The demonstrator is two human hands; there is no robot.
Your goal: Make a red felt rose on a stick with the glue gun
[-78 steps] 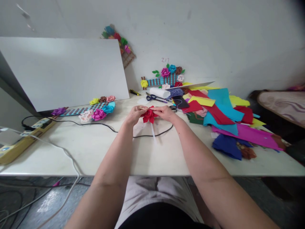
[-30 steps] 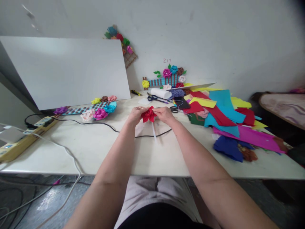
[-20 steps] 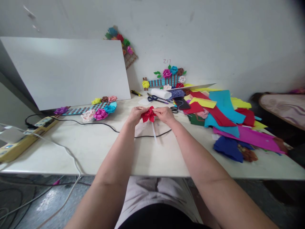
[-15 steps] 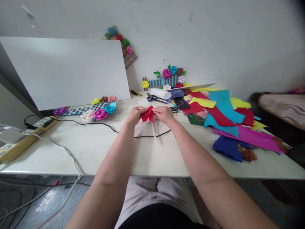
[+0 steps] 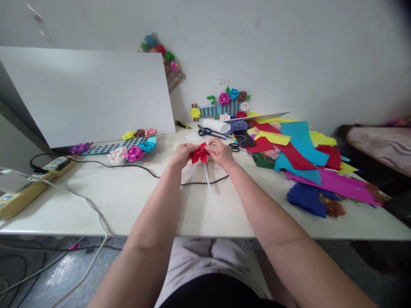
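Note:
A red paper flower [image 5: 199, 154] with pointed petals is held up above the middle of the table. My left hand [image 5: 182, 155] pinches its left side between thumb and fingers. On its right side my right hand [image 5: 221, 153] has its fingertips closed at a petal's edge. Just below the flower a thin white stick [image 5: 207, 176] hangs down toward the table; its upper end is hidden. Beyond my hands lie dark-handled scissors [image 5: 207, 132] and a white roll [image 5: 216, 125]. Another pair of scissors [image 5: 234, 147] is partly visible beside my right hand.
Coloured crepe paper sheets [image 5: 298, 145] are heaped on the right. At the left lies a flower-decorated guitar shape [image 5: 122, 146], near a yellow power strip [image 5: 38, 184]. A black cable [image 5: 141, 167] crosses the table [image 5: 212, 218] under my hands. A white board [image 5: 93, 94] leans behind.
My right hand's fingers have lifted and shifted slightly at the flower's right edge. My left hand keeps its hold, and the flower stays nearly in place.

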